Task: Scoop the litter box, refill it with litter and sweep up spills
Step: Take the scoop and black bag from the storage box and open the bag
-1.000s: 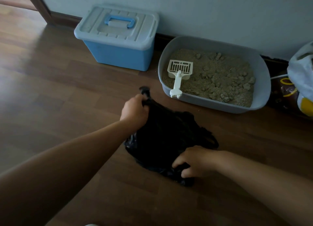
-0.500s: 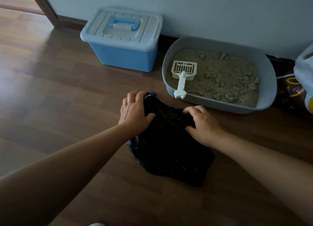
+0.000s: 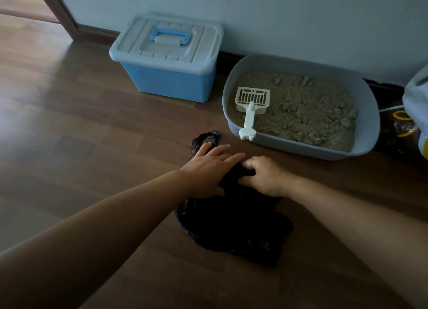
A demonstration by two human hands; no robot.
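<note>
The left hand (image 3: pixel 208 169) lies flat with its fingers straight and slightly spread, pressing down on the upper edge of a crumpled black plastic bag (image 3: pixel 234 227) that rests on the wooden floor (image 3: pixel 81 135). The right hand (image 3: pixel 264 176) is just beside it, almost touching, with its fingers curled in and pinching a fold of the same bag. One looped handle of the bag (image 3: pixel 206 138) pokes out beyond the left fingertips. Just past the hands, against the wall (image 3: pixel 278 12), sits a grey litter box (image 3: pixel 370 114) holding clumpy tan litter (image 3: pixel 312 109). A white slotted scoop (image 3: pixel 251 105) lies in its left part, head on the litter and handle leaning out over the near rim. To the left of the litter box, apart from it, stands a blue storage bin (image 3: pixel 171 81) with a pale lid (image 3: pixel 139 47) closed on top and a blue carry handle (image 3: pixel 170 36) folded flat. At the right edge a pale sack (image 3: pixel 416 95) is partly cut off, with a dark printed package (image 3: pixel 398 128) below it; what they hold cannot be told.
</note>
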